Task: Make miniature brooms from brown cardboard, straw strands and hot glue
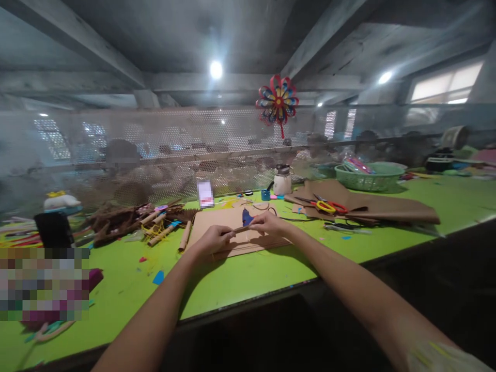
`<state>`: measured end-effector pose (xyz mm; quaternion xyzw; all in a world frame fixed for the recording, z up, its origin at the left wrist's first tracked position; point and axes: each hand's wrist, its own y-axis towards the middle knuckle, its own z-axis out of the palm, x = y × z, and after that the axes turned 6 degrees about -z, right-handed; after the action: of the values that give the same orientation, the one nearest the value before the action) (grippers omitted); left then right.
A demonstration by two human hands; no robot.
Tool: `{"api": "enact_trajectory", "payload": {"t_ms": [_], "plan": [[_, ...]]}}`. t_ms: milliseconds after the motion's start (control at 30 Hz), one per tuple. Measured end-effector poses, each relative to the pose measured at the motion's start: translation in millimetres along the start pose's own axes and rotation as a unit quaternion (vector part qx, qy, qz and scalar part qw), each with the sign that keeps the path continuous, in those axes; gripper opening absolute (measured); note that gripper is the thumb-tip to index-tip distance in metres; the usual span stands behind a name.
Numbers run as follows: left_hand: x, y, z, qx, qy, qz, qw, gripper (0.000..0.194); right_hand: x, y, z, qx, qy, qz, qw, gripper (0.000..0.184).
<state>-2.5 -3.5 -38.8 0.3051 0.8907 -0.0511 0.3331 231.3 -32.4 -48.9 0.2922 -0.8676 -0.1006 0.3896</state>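
Between my hands stretches a thin brown strip point(242, 229), probably paper or card. My left hand point(212, 239) pinches its left end. At the other end, the fingers of my right hand point(269, 225) are closed on the strip. Both hands are above a stack of brown cardboard sheets point(203, 219). Just behind the strip is a blue glue gun point(247, 216), partly hidden by my right hand, and a dark cord runs off to the right. A rolled brown paper tube point(185, 236) lies along the left edge of the cardboard.
Red and yellow scissors point(329, 207) lie on brown paper point(380, 209) to the right, before a green basket point(370, 178). A white jug point(282, 182) stands behind. Paper tubes point(160, 235) and scraps lie left, near a dark phone-like slab point(54, 230). The green table point(240, 292) ends close to me.
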Motion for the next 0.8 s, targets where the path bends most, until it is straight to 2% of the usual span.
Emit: {"api": "enact_trajectory", "payload": {"t_ms": [100,200,267,367,500,667,800], "plan": [[-1,-4,6.0,0.015,-0.039,-0.006,0.999,0.037,-1,0,4,-0.009,-0.011,-0.004,1.000,0.025],[1,-8,9.2,0.029,-0.167,-0.005,0.985,0.033,-2,2,9,-0.022,-0.030,-0.012,0.999,0.020],[3,-9,8.9,0.027,-0.197,-0.002,0.980,0.033,-3,3,12,-0.031,-0.044,-0.018,0.998,0.018],[6,-6,5.8,-0.011,-0.104,-0.014,0.994,0.032,-3,3,14,-0.041,-0.064,-0.024,0.997,0.018],[8,-2,0.2,-0.061,-0.006,-0.004,0.998,0.030,-1,3,18,-0.057,-0.093,-0.030,0.994,0.019],[8,0,-3.9,-0.106,0.027,0.004,0.994,0.026,-2,4,23,-0.087,-0.107,-0.029,0.990,0.020],[10,0,-4.2,-0.116,0.028,-0.005,0.993,0.029,-8,5,20,-0.121,-0.113,-0.014,0.986,0.032]]}}
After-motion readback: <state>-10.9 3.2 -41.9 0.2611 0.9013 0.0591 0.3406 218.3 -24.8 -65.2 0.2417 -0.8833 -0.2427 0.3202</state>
